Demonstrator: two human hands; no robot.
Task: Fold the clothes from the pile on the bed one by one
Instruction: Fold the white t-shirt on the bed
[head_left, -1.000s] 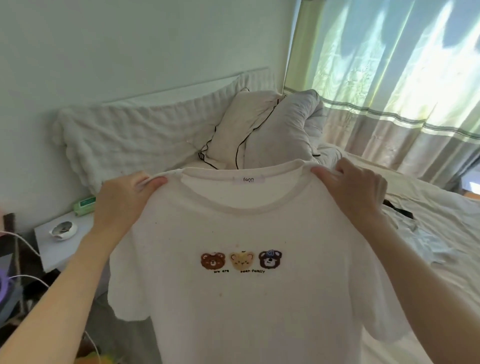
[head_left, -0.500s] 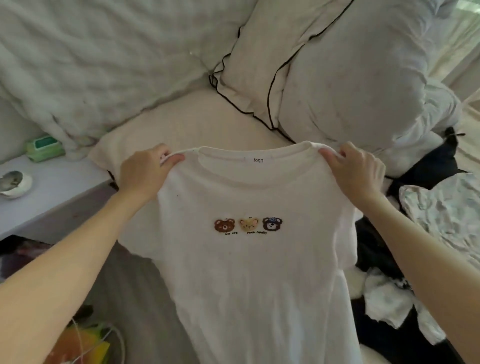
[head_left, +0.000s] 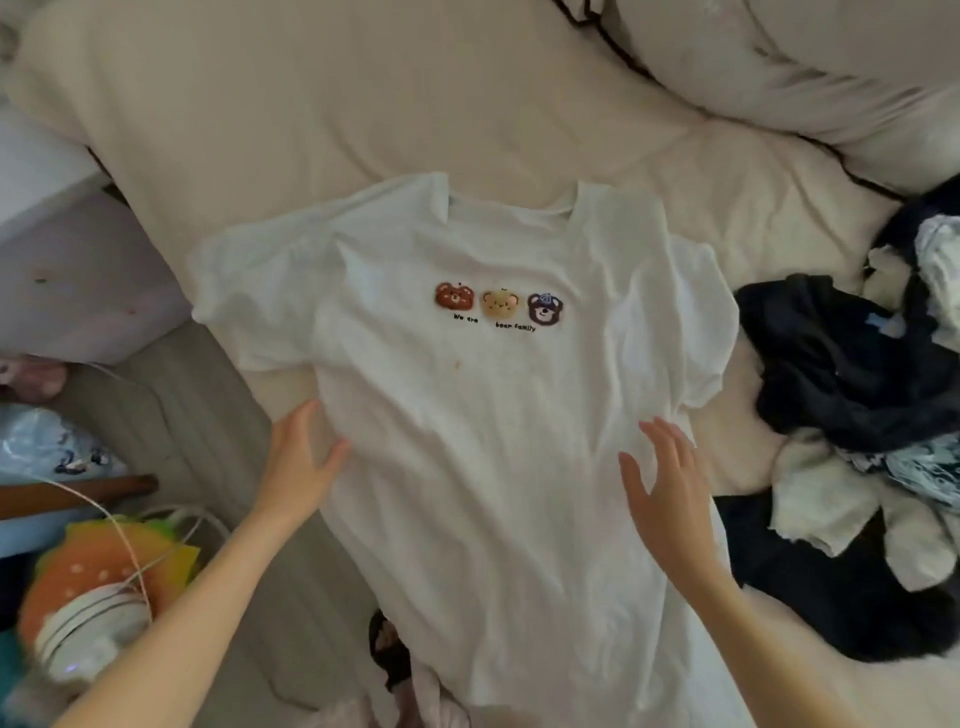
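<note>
- Fingers of the left hand (head_left: 298, 467) straight and together, thumb spread, palm down at the left side seam of the white T-shirt (head_left: 467, 405); fingertips touch the fabric edge, nothing gripped
- Fingers of the right hand (head_left: 662, 488) extended and slightly fanned over the shirt's right side, below the sleeve; nothing held — whether the palm presses the cloth or sits just above it cannot be told
- T-shirt lies front up and spread on the cream bed sheet (head_left: 363, 114), collar toward the pillows, both short sleeves out to the sides, hem toward the person and running off the bottom edge of the view
- Three bear faces (head_left: 500, 302) printed across the chest, small lettering beneath; light creases over the body of the shirt
- Pile of clothes (head_left: 852, 395), dark and white items mixed — just beside the shirt's right sleeve, on the bed
- Pillow with dark piping (head_left: 779, 67) at upper right
- White bedside cabinet (head_left: 67, 270) left of the bed; a burger-shaped object (head_left: 104, 566) with white cable on the floor side
</note>
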